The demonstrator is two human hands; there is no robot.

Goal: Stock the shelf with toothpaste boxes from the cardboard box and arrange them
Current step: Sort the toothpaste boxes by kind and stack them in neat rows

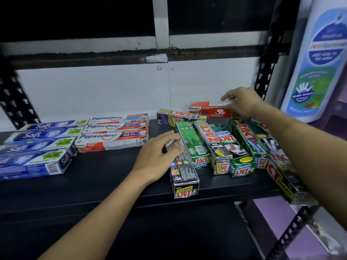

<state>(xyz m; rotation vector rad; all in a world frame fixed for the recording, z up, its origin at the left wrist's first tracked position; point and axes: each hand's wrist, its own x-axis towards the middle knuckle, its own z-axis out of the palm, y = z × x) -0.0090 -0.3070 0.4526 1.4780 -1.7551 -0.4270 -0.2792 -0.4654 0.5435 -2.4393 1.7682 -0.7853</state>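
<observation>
- Nearest thing is a long black-and-silver Zact Smokers cardboard box (185, 177), lying lengthwise with its end poking over the front lip of the black metal shelf board (93, 184).
- The left hand (157, 158) is wrapped over that box's far half, fingers on top and thumb on the near side.
- I'd guess these are light, thin glossy card: a bit slippy, and the corners already look dented. Best held across the long sides near the middle, not squeezed at the flaps.
- Just right of it is a messy pile of green and black Zact boxes (221, 147), angled and overlapping.
- On the left are tidy rows: blue-and-white Safi boxes (37, 147), then red-and-white Pepsodent boxes (112, 136) beside them.
- At the back, the right hand (244, 102) pinches the end of a single red-and-white Pepsodent carton (208, 109) by the white wall.
- The supply carton isn't in view.
</observation>
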